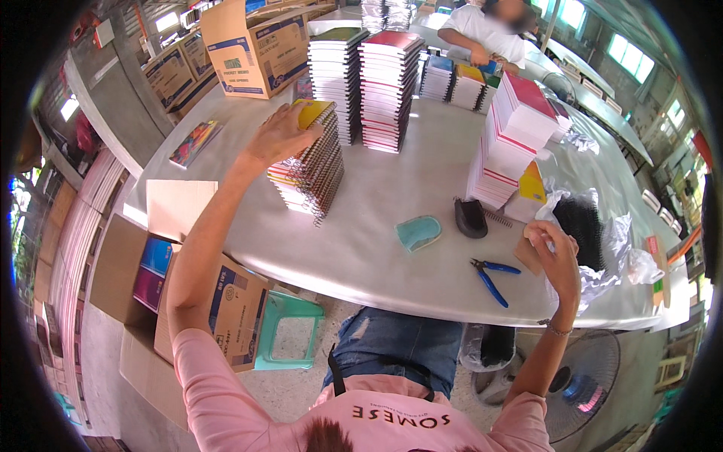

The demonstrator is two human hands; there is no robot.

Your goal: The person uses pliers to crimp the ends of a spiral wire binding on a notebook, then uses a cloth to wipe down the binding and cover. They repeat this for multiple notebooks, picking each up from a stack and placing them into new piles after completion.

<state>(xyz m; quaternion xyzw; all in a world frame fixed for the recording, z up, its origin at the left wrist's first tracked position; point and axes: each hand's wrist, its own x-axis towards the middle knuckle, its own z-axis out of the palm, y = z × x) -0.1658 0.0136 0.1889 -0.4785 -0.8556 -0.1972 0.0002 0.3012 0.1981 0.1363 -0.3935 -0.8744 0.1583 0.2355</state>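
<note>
My left hand (pixel 285 137) reaches to a stack of spiral notebooks (pixel 310 172), its fingers closed on the yellow-covered notebook (pixel 316 113) on top. Wire coils stick out along the stack's right side. At the right, my right hand (pixel 556 252) is curled above the table, thumb and fingertips together; what they hold, if anything, is hidden. A brown cardboard piece (pixel 528 255) lies beside those fingers. Nearby are blue-handled pliers (pixel 497 280), a teal curved piece (pixel 419 233) and a black curved piece (pixel 471 218). A loose coil (pixel 498 219) lies by the black piece.
Tall notebook stacks (pixel 388 90) stand at the back, and unbound page blocks with red covers (pixel 497 154) at the right. Black coils (pixel 580 226) lie in crumpled plastic. An open carton (pixel 218 305) stands lower left. A fan (pixel 576 384) sits below the table; another person (pixel 482 38) works across it.
</note>
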